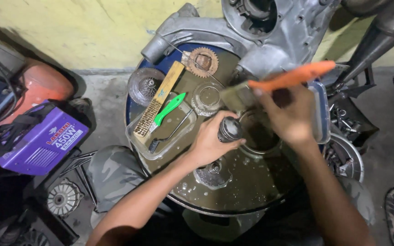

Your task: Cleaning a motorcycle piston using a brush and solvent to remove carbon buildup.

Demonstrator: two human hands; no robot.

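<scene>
My left hand (209, 143) grips a small dark round metal part (229, 129) and holds it over a wide round basin (251, 200) of murky liquid. My right hand (289, 114) holds a paintbrush with an orange handle (292, 76); its bristles (234, 96) point left, just above the part. Under my right hand a round metal container (257, 136) sits in the liquid. Another round metal piece (213, 173) lies half sunk below my left hand.
A clear tray (138, 141) holds a wooden wire brush (158, 99) and a green-handled brush (169, 108). A rusty gear (203, 61), a glass dish (207, 98) and an engine casing (270, 32) lie beyond. A purple welding machine (39, 141) sits left on the floor.
</scene>
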